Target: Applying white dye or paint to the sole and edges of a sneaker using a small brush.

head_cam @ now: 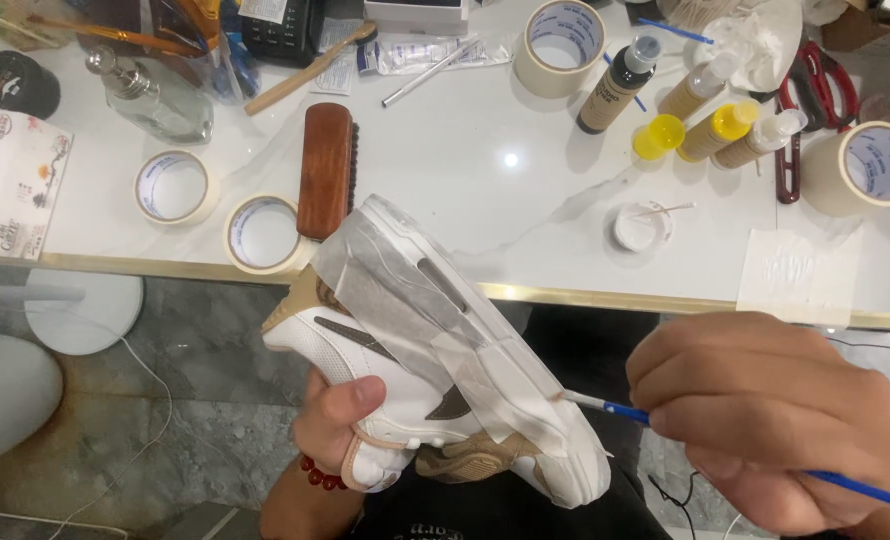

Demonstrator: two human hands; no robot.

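Observation:
My left hand [337, 425] grips a white and tan sneaker [365, 350] from below, thumb on its side. The shoe is tilted with its sole up, and strips of masking tape [435, 320] cover the sole. A red bead bracelet [320, 475] sits on that wrist. My right hand [765, 415] holds a thin blue paintbrush [620, 410]; its white tip touches the sole edge near the toe.
On the white table [485, 170] lie a wooden shoe brush [325, 170], several tape rolls [263, 233], small bottles [615, 85], a yellow cap [658, 136], a small white dish [641, 226], red scissors [815, 100] and a glass bottle [155, 95]. Grey floor below.

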